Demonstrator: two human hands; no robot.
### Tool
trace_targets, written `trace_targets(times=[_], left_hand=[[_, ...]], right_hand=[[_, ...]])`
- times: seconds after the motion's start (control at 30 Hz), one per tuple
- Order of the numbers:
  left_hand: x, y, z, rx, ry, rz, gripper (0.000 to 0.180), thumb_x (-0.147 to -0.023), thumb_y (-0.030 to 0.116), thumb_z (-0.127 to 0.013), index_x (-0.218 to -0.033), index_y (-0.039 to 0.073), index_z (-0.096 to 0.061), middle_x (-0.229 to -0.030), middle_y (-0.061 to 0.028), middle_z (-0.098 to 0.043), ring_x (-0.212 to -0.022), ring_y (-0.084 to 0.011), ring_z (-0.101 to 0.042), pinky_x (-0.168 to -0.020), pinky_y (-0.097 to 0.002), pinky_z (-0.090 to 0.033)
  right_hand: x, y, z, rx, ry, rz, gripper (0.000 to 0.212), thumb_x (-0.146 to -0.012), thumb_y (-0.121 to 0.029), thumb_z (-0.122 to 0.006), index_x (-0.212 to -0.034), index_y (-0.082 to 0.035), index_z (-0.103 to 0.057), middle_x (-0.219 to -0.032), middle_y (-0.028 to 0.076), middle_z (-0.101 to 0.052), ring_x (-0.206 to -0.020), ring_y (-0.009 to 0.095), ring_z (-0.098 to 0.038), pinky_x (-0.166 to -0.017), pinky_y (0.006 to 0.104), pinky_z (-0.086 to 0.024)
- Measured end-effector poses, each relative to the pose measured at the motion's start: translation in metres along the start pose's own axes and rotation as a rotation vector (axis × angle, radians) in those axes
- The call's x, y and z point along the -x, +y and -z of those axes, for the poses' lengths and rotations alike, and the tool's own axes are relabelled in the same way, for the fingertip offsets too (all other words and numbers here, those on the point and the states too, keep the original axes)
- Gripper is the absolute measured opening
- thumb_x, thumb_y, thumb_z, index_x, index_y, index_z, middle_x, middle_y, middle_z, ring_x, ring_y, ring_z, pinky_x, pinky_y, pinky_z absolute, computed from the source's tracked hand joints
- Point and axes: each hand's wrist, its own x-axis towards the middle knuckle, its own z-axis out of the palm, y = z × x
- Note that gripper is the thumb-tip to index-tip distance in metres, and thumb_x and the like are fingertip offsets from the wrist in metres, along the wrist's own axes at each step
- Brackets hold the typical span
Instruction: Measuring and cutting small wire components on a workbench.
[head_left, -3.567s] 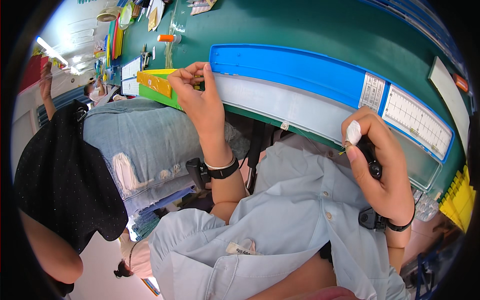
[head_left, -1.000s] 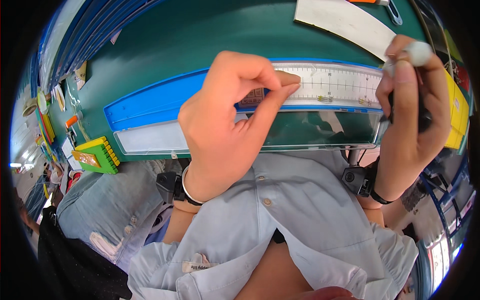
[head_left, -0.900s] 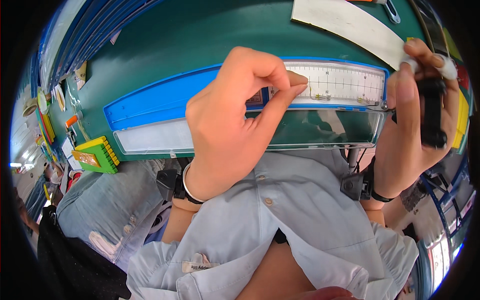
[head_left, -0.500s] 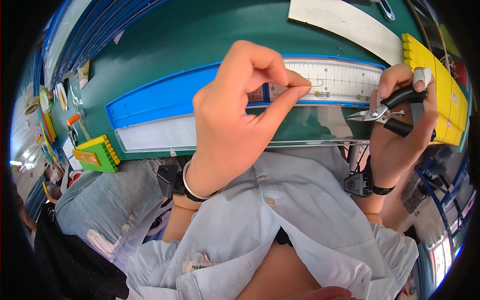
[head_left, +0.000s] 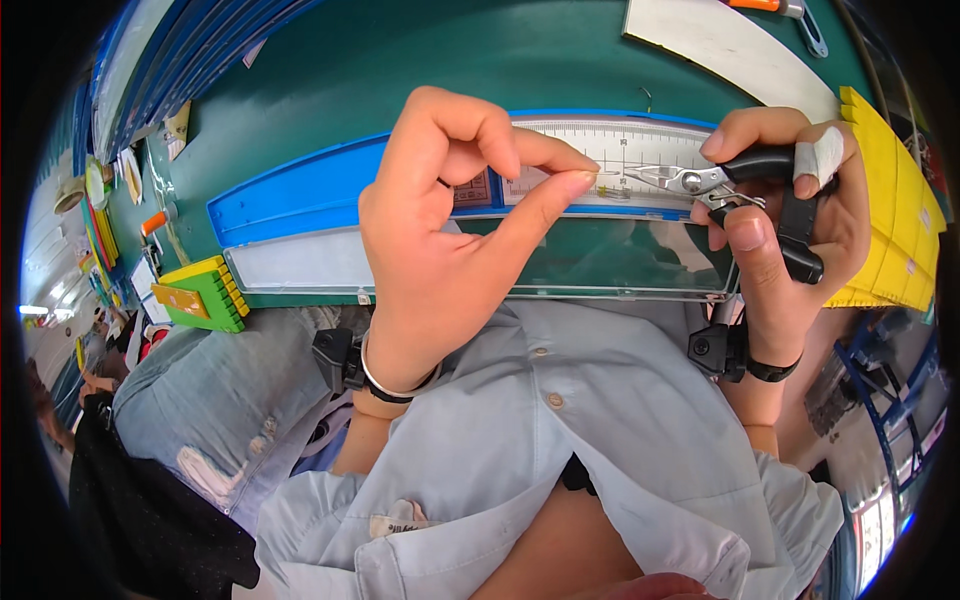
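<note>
My left hand [head_left: 440,230] is closed in a pinch, thumb and forefinger on a thin, bent wire [head_left: 609,167] that looks U-shaped. In my right hand [head_left: 800,215] is a pair of small pliers [head_left: 693,182] with black handles, a white wrap around one of my fingers. The pliers' narrow jaws point left and reach the wire's free end; whether they grip it is too fine to tell. Beneath both hands lies a long blue case [head_left: 300,190], with a white, grid-marked ruler plate [head_left: 560,130] in its right part. Tiny yellow-green bits lie on that plate.
A clear lid [head_left: 590,255] lies along the case's near side. Yellow blocks [head_left: 895,225] stand at the right, green and yellow ones [head_left: 210,300] at the left. Farther back are a white board [head_left: 725,50] and an orange-handled tool [head_left: 790,10]. Blue racks [head_left: 190,60] fill the far left.
The pliers have swung left, their jaws now at the wire beside my left fingertips. My right fingers have closed further round the handles. My left hand sits slightly farther left in view.
</note>
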Motion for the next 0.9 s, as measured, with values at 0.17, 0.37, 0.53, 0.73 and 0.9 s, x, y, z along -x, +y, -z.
trace_targets(times=[0.17, 0.37, 0.53, 0.73, 0.9], left_hand=[[-0.001, -0.001, 0.003, 0.026, -0.031, -0.012, 0.044, -0.085, -0.012, -0.075, -0.1, 0.008, -0.039, -0.091, -0.0205, -0.075, -0.086, -0.015, -0.07, -0.079, -0.0237, -0.051], [-0.001, -0.002, 0.002, 0.034, -0.046, -0.008, 0.045, -0.084, -0.014, -0.075, -0.1, 0.007, -0.039, -0.092, -0.0217, -0.075, -0.089, -0.0175, -0.072, -0.081, -0.0252, -0.054], [0.001, -0.004, 0.003, -0.01, -0.042, -0.044, 0.043, -0.083, -0.013, -0.077, -0.106, 0.003, -0.045, -0.098, -0.0229, -0.074, -0.094, -0.0196, -0.072, -0.084, -0.0259, -0.054], [-0.001, 0.006, 0.027, -0.546, -0.135, -0.412, 0.049, -0.073, 0.025, -0.089, -0.113, 0.007, -0.068, -0.133, -0.0231, -0.064, -0.125, -0.0366, -0.059, -0.106, -0.042, -0.044], [0.02, 0.016, 0.022, -0.913, -0.31, -0.24, 0.061, -0.077, 0.059, -0.069, -0.123, 0.019, -0.075, -0.149, -0.0166, -0.053, -0.142, -0.0408, -0.038, -0.118, -0.0484, -0.027]], right_hand=[[0.001, -0.004, -0.001, 0.109, -0.003, -0.021, 0.054, -0.088, -0.035, -0.081, -0.097, -0.007, -0.035, -0.103, 0.022, -0.067, -0.07, 0.013, -0.064, -0.058, 0.0195, -0.055], [0.001, -0.001, 0.003, 0.157, -0.047, 0.027, 0.054, -0.09, -0.038, -0.079, -0.095, -0.007, -0.035, -0.102, 0.023, -0.068, -0.074, 0.014, -0.067, -0.059, 0.02, -0.056], [0.002, -0.001, 0.001, 0.157, -0.012, 0.017, 0.054, -0.091, -0.039, -0.079, -0.094, -0.007, -0.036, -0.099, 0.022, -0.069, -0.072, 0.014, -0.066, -0.056, 0.0201, -0.054], [0.006, -0.002, 0.004, 0.144, 0.014, 0.014, 0.044, -0.094, -0.028, -0.074, -0.094, -0.006, -0.036, -0.098, 0.021, -0.069, -0.067, 0.012, -0.062, -0.053, 0.0201, -0.052], [0.003, -0.004, 0.01, 0.276, -0.082, 0.057, 0.027, -0.097, -0.009, -0.064, -0.094, -0.006, -0.038, -0.097, 0.022, -0.07, -0.07, 0.012, -0.061, -0.054, 0.02, -0.052]])
